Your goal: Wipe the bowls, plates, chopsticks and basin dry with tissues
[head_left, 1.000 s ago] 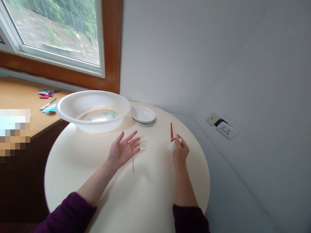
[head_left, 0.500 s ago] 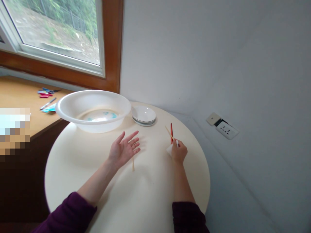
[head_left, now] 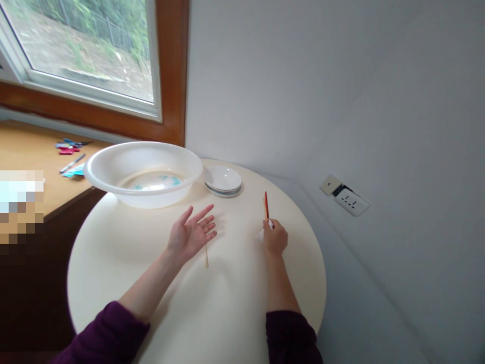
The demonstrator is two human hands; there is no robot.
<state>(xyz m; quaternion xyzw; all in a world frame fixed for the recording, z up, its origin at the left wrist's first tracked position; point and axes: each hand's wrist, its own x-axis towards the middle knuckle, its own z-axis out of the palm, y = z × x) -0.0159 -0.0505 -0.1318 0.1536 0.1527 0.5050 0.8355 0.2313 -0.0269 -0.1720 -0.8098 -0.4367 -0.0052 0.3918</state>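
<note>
My left hand (head_left: pixel 191 235) is palm up with its fingers spread, holding nothing. A pale wooden chopstick (head_left: pixel 206 257) lies on the table under its fingers, partly covered by them. Over to the right, my right hand (head_left: pixel 276 238) is closed around the lower end of another pale wooden stick (head_left: pixel 264 208), which looks like a chopstick. Right alongside that stick is a red chopstick (head_left: pixel 267 202); whether the fingers grip it too is unclear. A small white piece (head_left: pixel 259 235) shows beside the hand, mostly covered, so its kind is hidden.
A large white plastic basin (head_left: pixel 144 151) with blue marks at its bottom stands at the back left of the round table (head_left: pixel 227 313). Beside it is a stack of small white dishes (head_left: pixel 223 178). Scissors (head_left: pixel 68 149) and a pen (head_left: pixel 73 164) lie on the wooden desk (head_left: pixel 22 136).
The pale stick in my right hand has swung from a leftward slant to lie nearly parallel with the red chopstick. My left hand keeps its pose.
</note>
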